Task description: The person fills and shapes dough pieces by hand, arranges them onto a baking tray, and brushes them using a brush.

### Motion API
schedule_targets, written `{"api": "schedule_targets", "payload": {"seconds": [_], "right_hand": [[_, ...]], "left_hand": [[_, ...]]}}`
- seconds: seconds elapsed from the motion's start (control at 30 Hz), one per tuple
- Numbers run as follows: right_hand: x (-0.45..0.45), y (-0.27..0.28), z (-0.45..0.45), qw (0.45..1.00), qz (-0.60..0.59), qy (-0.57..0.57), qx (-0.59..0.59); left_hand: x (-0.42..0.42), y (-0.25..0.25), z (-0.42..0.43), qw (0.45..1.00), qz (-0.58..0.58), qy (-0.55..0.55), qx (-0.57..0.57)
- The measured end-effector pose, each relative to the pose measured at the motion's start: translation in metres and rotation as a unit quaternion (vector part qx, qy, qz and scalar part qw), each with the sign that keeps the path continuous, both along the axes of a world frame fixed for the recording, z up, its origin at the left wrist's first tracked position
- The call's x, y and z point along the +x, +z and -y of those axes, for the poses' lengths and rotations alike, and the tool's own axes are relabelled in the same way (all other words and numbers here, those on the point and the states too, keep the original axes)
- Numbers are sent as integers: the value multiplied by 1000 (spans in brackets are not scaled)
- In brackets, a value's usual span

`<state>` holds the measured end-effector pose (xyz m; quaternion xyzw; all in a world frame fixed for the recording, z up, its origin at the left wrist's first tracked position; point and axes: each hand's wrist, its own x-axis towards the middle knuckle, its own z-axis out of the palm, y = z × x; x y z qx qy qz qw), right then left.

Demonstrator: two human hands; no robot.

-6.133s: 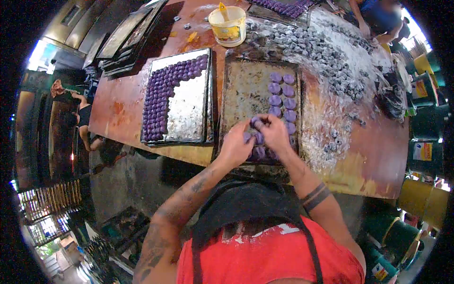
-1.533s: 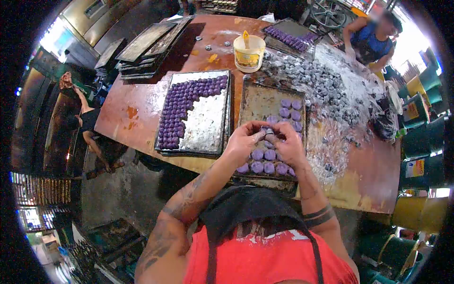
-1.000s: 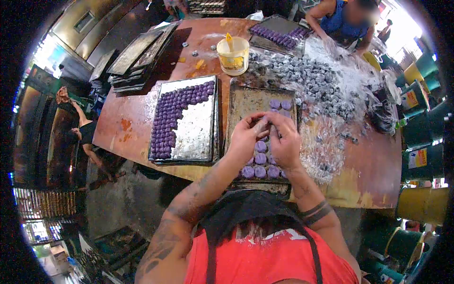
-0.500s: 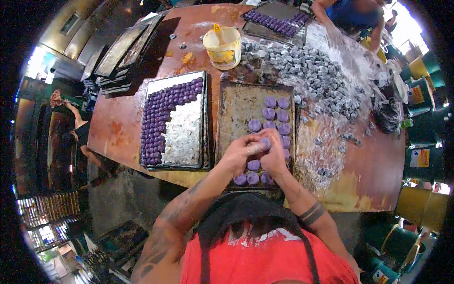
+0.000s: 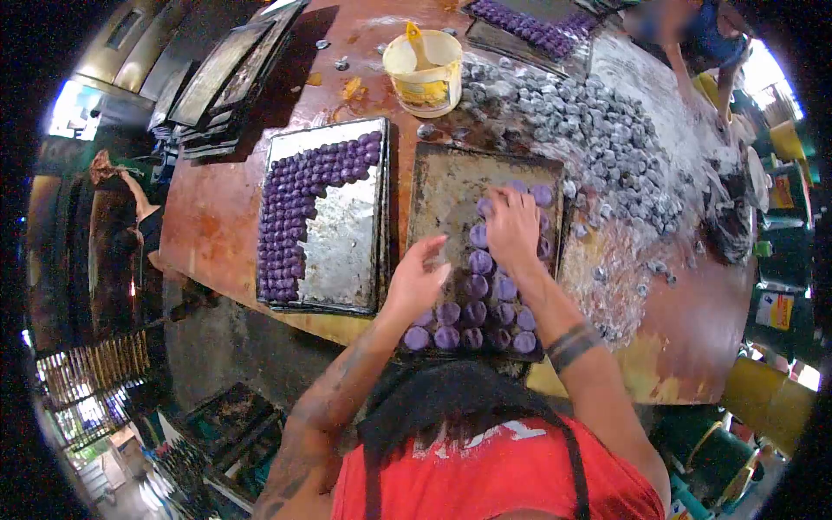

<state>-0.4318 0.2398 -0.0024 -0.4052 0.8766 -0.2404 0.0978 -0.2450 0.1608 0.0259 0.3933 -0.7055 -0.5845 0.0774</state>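
My right hand point(image 5: 513, 227) reaches over the baking tray point(image 5: 438, 186), its fingers curled down at a flattened purple dough round point(image 5: 484, 207) near the tray's far end. The fingers partly hide that piece. My left hand point(image 5: 420, 276) hovers over the tray's left side, fingers apart and holding nothing. More purple dough rounds point(image 5: 448, 314) lie in rows along the tray's right side and near end. Some are hidden under my right hand and forearm.
Left of the tray, a stacked tray point(image 5: 334, 251) carries rows of dark purple balls point(image 5: 286, 208). Beyond stand a bucket point(image 5: 422, 82) with a brush point(image 5: 418, 48) and leaning trays point(image 5: 221, 82). Floured dough lumps point(image 5: 607, 130) spread at right, near another person's arm point(image 5: 680, 65).
My hands were together around a purple dough piece over the tray. They have parted: the right moved to the tray's far end, the left drew back leftward and opened. The view shifted slightly.
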Motion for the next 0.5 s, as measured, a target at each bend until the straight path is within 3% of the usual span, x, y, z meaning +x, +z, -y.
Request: {"api": "schedule_targets", "payload": {"seconds": [0.03, 0.1, 0.17, 0.2, 0.23, 0.27, 0.3, 0.33, 0.37, 0.43, 0.5], "right_hand": [[9, -12, -3, 997, -65, 37, -16], [32, -47, -10, 975, -185, 111, -49], [24, -48, -13, 979, -134, 152, -15], [9, -51, -15, 980, -117, 162, 3], [-8, -37, -24, 994, -50, 89, -43], [-28, -14, -34, 996, 16, 14, -89], [-39, -2, -54, 991, -62, -26, -119], [-50, -2, -72, 987, -70, -79, -118], [-63, -26, -98, 986, -105, -80, -103], [-71, -64, -144, 985, -154, -56, -59], [-65, -61, -164, 991, -120, -58, -13]], "left_hand": [[8, 1, 5, 999, 25, -2, 25], [23, -27, 8, 997, -30, -11, 64], [16, -18, 15, 996, -25, -40, 80], [14, 2, 26, 997, 23, -76, 12], [23, -11, 40, 986, 20, -81, -145], [28, -8, 60, 983, 84, -61, -154], [34, -3, 84, 975, 146, -40, -163], [50, -23, 113, 947, 108, 3, -302], [67, -45, 141, 898, 67, 47, -432], [84, -40, 179, 792, 156, 104, -581], [98, -48, 209, 792, 171, 89, -580]]}}
